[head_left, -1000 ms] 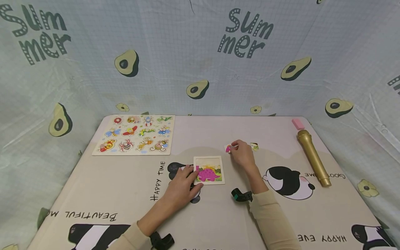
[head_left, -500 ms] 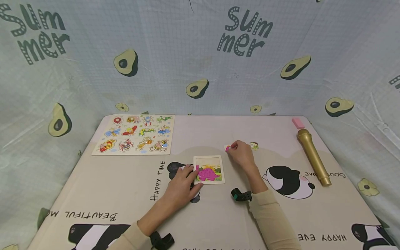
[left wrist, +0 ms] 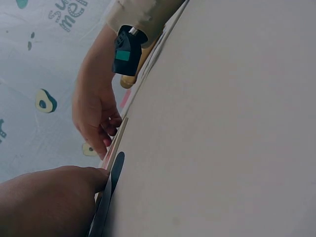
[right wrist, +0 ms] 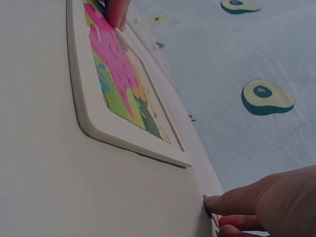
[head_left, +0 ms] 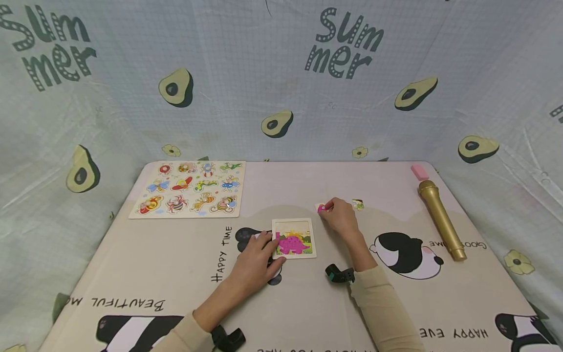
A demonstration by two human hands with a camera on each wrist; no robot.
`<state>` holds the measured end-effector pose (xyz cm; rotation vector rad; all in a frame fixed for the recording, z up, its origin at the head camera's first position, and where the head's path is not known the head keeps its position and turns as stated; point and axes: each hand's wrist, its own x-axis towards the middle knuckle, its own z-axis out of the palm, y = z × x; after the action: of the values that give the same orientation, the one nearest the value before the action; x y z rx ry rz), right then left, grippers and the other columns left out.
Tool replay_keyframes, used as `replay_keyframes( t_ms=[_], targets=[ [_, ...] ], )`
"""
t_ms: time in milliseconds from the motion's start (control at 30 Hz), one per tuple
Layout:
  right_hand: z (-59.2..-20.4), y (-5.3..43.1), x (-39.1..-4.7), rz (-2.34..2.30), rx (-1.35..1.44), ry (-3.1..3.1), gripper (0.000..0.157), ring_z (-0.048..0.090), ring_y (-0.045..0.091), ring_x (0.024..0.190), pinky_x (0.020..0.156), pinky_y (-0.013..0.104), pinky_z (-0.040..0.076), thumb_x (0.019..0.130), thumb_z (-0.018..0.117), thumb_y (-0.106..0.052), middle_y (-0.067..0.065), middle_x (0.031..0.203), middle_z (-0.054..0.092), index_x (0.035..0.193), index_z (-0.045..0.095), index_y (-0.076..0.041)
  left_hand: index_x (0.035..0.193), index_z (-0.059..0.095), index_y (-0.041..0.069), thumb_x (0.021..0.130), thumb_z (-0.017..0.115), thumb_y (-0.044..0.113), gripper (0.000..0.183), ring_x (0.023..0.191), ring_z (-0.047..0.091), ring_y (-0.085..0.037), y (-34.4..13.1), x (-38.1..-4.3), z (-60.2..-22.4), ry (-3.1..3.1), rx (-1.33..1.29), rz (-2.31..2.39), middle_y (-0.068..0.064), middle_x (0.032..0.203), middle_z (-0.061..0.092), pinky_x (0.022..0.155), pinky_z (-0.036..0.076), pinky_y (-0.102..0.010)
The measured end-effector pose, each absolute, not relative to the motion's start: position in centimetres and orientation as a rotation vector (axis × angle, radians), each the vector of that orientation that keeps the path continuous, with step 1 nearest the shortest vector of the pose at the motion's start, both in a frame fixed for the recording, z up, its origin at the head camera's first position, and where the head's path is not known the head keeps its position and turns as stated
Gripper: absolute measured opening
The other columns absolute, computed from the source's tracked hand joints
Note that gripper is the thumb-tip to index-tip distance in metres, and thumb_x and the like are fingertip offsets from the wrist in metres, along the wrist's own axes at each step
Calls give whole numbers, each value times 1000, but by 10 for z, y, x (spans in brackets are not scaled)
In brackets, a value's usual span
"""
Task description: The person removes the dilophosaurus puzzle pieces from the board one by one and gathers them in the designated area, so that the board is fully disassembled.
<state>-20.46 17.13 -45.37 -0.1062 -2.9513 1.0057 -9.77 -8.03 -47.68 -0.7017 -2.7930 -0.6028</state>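
A small white-framed jigsaw puzzle [head_left: 293, 245] with a pink dinosaur lies in the middle of the table. Its lower part carries the picture; a bare strip shows along the top. My left hand [head_left: 253, 261] rests at its left side, a fingertip on the picture and the thumb by the lower left corner. To the upper right, my right hand [head_left: 342, 217] pinches a pink and white puzzle piece [head_left: 321, 208] at table level, mostly hidden by the fingers. Just right of that hand lies another puzzle piece [head_left: 358, 205], green and white.
A wooden insect puzzle board [head_left: 186, 189] lies at the back left. At the right stand out a gold cylinder [head_left: 442, 220] and a pink block [head_left: 420, 172]. A printed cloth [head_left: 237, 63] hangs behind the table.
The fingers of my right hand have shifted slightly on the pink piece. My left hand and the framed puzzle stay in place.
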Motion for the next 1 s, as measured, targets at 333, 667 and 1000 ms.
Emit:
replay_keyframes(
  t_ms=[333, 667, 1000],
  targets=[
    [-452, 174, -205, 991, -109, -2968, 26, 59, 25, 77, 65, 33, 47, 88, 71, -21, 14, 88, 67, 101, 67, 1, 134, 62, 6, 93, 69, 40, 54, 138, 51, -36, -80, -98, -476, -2800, -694, -593, -16, 137, 61, 116, 38, -55],
    [-451, 175, -206, 1023, -68, -2962, 21, 57, 23, 74, 60, 27, 41, 88, 70, -19, 12, 85, 66, 99, 67, -1, 136, 61, 6, 94, 68, 40, 54, 138, 51, -36, -80, -98, -474, -2807, -697, -602, -17, 139, 60, 116, 38, -55],
    [-449, 176, -206, 1020, -66, -2979, 23, 56, 23, 75, 62, 28, 42, 89, 70, -19, 13, 87, 66, 101, 66, -1, 137, 61, 6, 94, 68, 41, 55, 138, 50, -36, -81, -97, -473, -2811, -702, -599, -17, 139, 60, 116, 38, -55]
  ],
)
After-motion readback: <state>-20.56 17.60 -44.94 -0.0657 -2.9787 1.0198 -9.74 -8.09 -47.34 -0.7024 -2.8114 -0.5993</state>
